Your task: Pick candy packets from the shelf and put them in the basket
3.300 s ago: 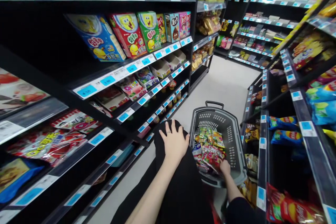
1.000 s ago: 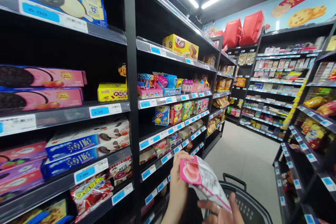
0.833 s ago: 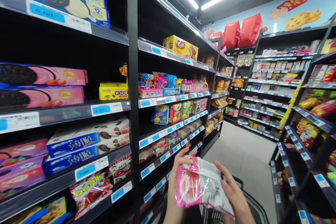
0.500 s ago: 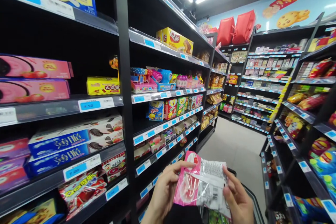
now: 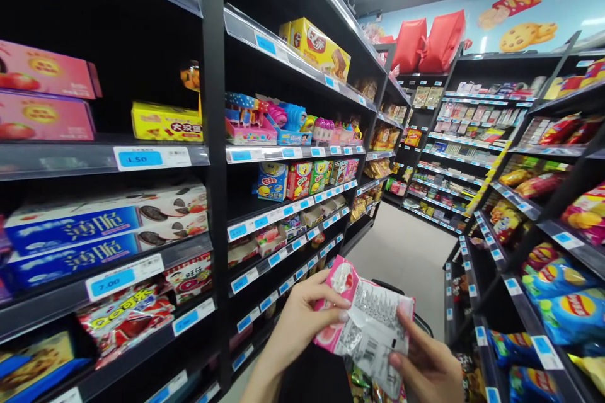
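Pink snack packet [image 5: 363, 321] pinched between left hand [image 5: 297, 324] and right hand [image 5: 428, 365], fingers curled round edges.

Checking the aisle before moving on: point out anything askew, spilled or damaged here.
Nothing looks spilled or damaged. The left hand and right hand both grip a crinkled pink-and-silver snack packet, held tilted with its printed back facing the camera. On the left black shelves, a yellow rectangular box sits alone, with dark gaps beside it.
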A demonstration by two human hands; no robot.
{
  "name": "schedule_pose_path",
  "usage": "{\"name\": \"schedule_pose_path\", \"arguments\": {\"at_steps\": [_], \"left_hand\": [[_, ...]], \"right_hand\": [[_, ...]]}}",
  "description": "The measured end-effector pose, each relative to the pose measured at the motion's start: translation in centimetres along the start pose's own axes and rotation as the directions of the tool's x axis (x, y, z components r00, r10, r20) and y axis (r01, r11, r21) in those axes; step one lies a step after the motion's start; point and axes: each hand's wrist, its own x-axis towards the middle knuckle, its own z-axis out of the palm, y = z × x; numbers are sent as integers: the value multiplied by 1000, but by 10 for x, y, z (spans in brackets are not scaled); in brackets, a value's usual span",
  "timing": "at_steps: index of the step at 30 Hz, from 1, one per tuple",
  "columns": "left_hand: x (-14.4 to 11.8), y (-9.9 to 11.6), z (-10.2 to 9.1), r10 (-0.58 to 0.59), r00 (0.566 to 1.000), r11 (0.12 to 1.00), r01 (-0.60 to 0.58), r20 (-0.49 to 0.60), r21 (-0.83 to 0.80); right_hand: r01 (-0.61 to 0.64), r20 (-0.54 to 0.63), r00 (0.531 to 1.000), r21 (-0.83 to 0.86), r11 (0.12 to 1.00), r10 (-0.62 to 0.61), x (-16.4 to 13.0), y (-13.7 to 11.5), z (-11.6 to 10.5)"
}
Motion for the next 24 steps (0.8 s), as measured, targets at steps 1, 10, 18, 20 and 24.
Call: {"name": "schedule_pose_path", "arguments": {"at_steps": [1, 10, 18, 20, 24], "left_hand": [[0, 0, 1, 8, 1000, 1000, -7, -24, 15], [-3, 6, 11, 29, 997, 980, -14, -74, 197], [-10, 18, 13, -97, 991, 954, 118, -87, 277], [-12, 22, 16, -129, 987, 952, 150, -94, 267], [-16, 27, 25, -159, 979, 957, 184, -125, 224]], "right_hand": [[59, -36, 997, -74, 996, -62, 1, 0, 1], [160, -150, 966, -297, 941, -211, 7, 5, 11], [-44, -137, 991, -341, 939, -3, 1, -14, 8], [-76, -139, 989, -274, 959, 39, 0, -16, 7], [-74, -228, 972, -99, 992, 50, -3, -23, 10]]}}
